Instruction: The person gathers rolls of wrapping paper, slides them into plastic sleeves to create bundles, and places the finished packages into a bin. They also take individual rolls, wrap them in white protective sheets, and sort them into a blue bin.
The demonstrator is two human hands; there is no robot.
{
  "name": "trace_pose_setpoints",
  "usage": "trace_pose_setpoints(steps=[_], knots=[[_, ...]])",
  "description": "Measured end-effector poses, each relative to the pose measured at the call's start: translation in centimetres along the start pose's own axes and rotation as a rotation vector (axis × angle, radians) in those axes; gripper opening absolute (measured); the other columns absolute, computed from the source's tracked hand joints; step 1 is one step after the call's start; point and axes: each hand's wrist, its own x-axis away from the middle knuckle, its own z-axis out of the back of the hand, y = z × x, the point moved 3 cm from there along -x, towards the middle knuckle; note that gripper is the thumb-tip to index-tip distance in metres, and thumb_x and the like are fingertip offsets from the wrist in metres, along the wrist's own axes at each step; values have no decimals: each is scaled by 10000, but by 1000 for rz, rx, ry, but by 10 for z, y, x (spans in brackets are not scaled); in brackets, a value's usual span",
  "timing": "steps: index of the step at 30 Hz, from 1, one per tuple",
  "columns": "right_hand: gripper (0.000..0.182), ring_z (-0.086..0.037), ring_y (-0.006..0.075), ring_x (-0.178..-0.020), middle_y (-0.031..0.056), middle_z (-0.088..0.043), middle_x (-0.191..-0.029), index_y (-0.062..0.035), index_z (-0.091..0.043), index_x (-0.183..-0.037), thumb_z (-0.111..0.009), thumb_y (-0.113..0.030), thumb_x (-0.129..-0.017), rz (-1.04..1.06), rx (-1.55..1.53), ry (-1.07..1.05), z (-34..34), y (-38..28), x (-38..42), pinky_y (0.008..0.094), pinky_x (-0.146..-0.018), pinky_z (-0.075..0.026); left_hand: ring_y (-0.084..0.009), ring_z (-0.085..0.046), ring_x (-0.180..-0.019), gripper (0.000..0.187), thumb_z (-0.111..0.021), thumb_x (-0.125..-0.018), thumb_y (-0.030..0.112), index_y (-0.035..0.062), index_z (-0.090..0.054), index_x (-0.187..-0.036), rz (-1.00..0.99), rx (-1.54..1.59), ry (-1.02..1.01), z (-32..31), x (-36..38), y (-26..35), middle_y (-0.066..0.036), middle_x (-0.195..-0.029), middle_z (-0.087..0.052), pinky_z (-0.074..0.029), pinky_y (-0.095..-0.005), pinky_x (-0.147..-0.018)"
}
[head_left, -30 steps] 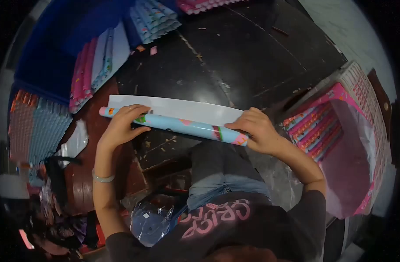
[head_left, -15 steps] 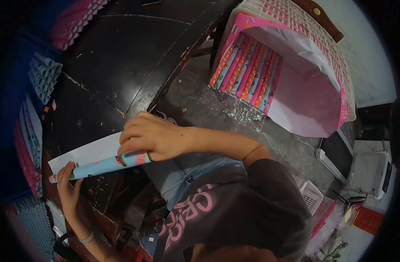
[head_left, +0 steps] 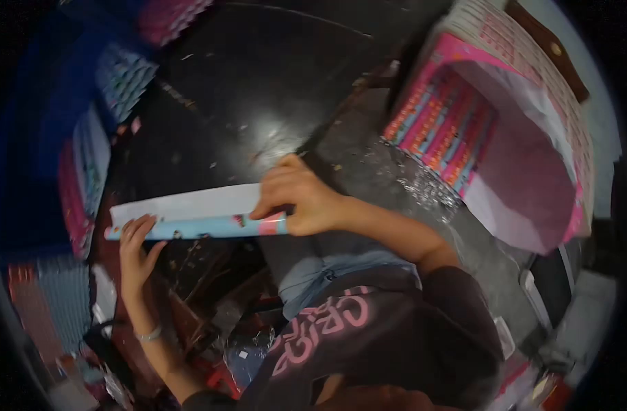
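Note:
A light-blue patterned roll of wrapping paper [head_left: 214, 227], with a pink part near its right end, lies nearly level at the table's near edge. Its white underside [head_left: 190, 203] shows as a flat unrolled strip behind it. My left hand [head_left: 138, 250] wraps the roll near its left end, thumb on the near side and fingers over the top. Closed around the right end is my right hand [head_left: 301, 196], its thumb side at the paper's edge. The far side of the roll under my fingers is hidden, and the view is slightly blurred.
The black table [head_left: 258, 75] stretches ahead. On the left stand stacked blue paper rolls [head_left: 126, 79] and pink rolls [head_left: 173, 17]. At right, a white basket [head_left: 474, 24] lined with paper holds patterned rolls [head_left: 440, 130]. Crumpled clear plastic [head_left: 430, 192] lies beside it.
The view has turned, so the surroundings sit further right. The roll now lies more level, its right end less raised. Both hands still hold it near its ends.

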Motion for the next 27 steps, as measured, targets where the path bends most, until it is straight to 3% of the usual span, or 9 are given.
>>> trace_pose_setpoints(steps=[10,14,16,20,22,23,25,27], knots=[[248,-596,215,-819,43,-655,-808,-85,-711,-888,-707,-10,-651,-98,308,-127,37,-21,3,340,-779,-397,-262,-561,-1041,402,-708,-759,135,122,-615,-1150,20,-140,92,3,5,20,-58,-1103,-609,-385,-403,-950],[425,-581,287,-994,112,-617,-1123,-86,-676,-991,-557,66,-613,86,336,-212,41,-40,-11,409,-881,-416,-251,-564,-1015,345,-688,-787,143,120,-607,-1122,7,-95,60,4,3,17,-49,-1077,-610,-381,-397,-926],[445,-573,295,-1019,111,-610,-1139,-98,-666,-1030,-554,58,-628,56,328,-311,36,-55,-26,426,-890,-418,-252,-552,-1031,322,-682,-794,149,116,-602,-1103,-16,-56,55,-1,5,11,-52,-1075,-604,-376,-388,-923],[405,-595,277,-924,114,-612,-1031,-85,-631,-1095,-655,-11,-698,115,558,-378,9,-41,-26,401,-812,-454,-252,-518,-1091,379,-687,-798,174,109,-585,-1157,-27,-27,19,0,5,7,-66,-1119,-582,-362,-386,-934],[373,-597,275,-871,109,-610,-978,-53,-623,-1092,-676,-39,-724,266,566,-326,7,-38,-28,380,-743,-469,-253,-521,-1092,425,-674,-817,197,99,-564,-1217,-17,-115,18,0,4,10,-75,-1155,-572,-353,-386,-948],[351,-595,282,-861,114,-612,-970,-39,-622,-1083,-667,-32,-736,216,550,-311,7,-37,-31,381,-724,-471,-267,-498,-1081,531,-677,-816,184,97,-503,-1310,-1,-54,28,-6,4,9,-91,-1136,-553,-335,-402,-974],[277,-586,300,-825,132,-610,-929,-7,-622,-1045,-646,-40,-771,95,465,-304,9,-33,-32,389,-701,-469,-269,-496,-1087,576,-656,-841,220,87,-443,-1360,-63,-116,104,-13,4,16,-89,-1164,-550,-319,-413,-985],[259,-583,301,-823,134,-608,-924,-7,-624,-1031,-642,-45,-775,83,490,-323,8,-38,-35,388,-708,-464,-239,-520,-1100,504,-617,-867,278,91,-462,-1308,-76,-187,121,-11,2,19,-79,-1167,-568,-331,-392,-948]])
